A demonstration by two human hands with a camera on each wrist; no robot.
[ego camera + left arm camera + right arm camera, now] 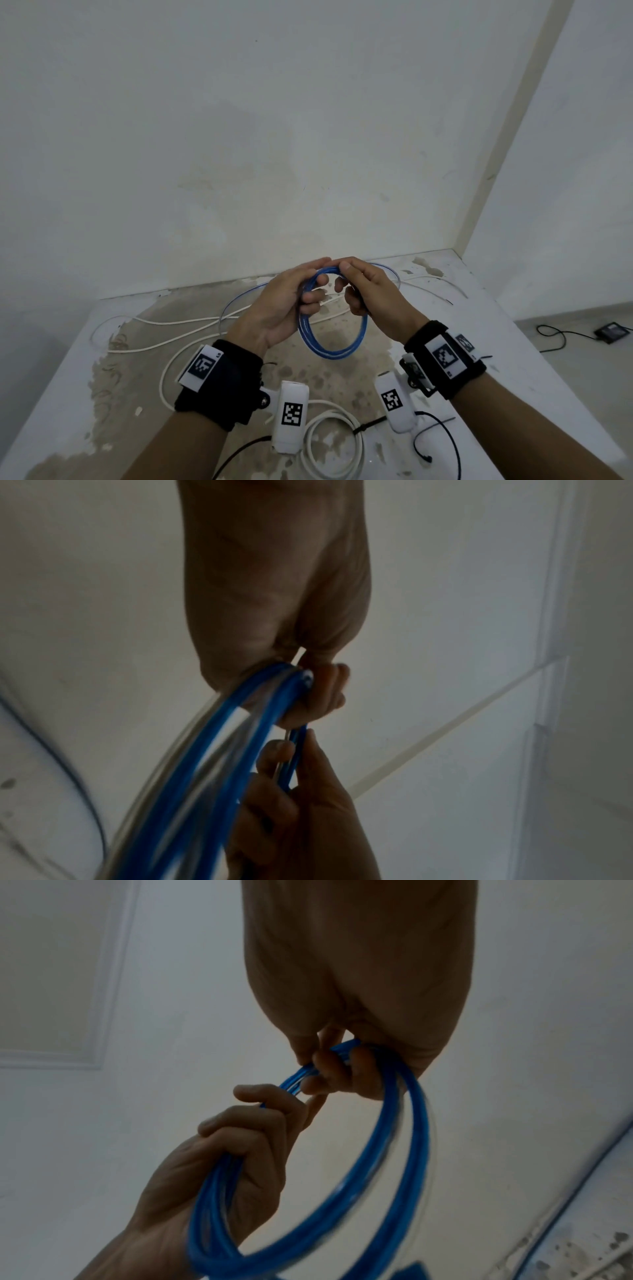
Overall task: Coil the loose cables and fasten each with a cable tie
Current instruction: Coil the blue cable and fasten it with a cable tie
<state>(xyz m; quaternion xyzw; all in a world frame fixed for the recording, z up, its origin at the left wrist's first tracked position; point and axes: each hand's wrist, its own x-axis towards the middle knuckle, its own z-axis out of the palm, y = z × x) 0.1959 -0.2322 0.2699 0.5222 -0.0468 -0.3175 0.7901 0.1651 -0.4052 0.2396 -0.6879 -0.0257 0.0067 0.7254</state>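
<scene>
A blue cable [331, 353], wound into a coil of several loops, hangs above the table between both hands. My left hand [317, 291] grips the coil's upper left side, fingers curled round the strands [260, 712]. My right hand [346, 284] pinches the top of the coil beside it, thumb over the strands [414, 1137]. The fingertips of the two hands almost touch. The blue cable's loose tail [236, 301] trails back across the table toward the wall. A loose white cable [171, 339] lies spread on the table under and left of the hands.
A white cable coil [334, 445] bound with a black cable tie [368, 426] lies near the front edge. A thin black cable [442, 431] curls at front right. The stained table [113, 394] meets the wall behind. A black device [613, 331] sits on the floor at right.
</scene>
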